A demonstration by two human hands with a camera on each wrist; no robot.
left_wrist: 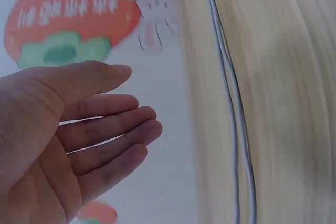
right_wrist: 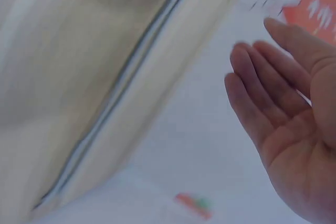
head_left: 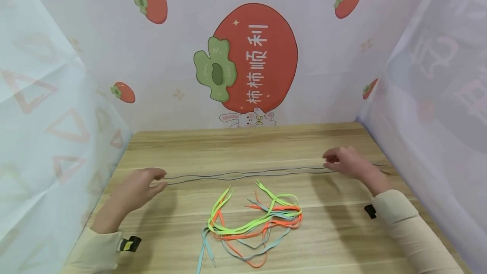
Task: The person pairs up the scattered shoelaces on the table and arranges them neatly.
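Over two grey strands (left_wrist: 227, 66), one left hand (head_left: 135, 189) and one right hand (head_left: 349, 164), fingers loosely extended, empty.

Left wrist view: the grey cord (left_wrist: 237, 95) runs off the upper and lower edges; the left grip (left_wrist: 58, 140) is cut by the left edge. Right wrist view, blurred: the cord's ends are indistinct, and the right grip (right_wrist: 289, 124) is cut by the right edge. Head view: the left grip conceals how the cord ends; the right covers a stretch of it. A pale-blue lace (head_left: 200, 257) leaves by the lower edge, as do both sleeves (head_left: 416, 231). The lime lace (head_left: 251, 225) partly hides the orange lace (head_left: 236, 237).
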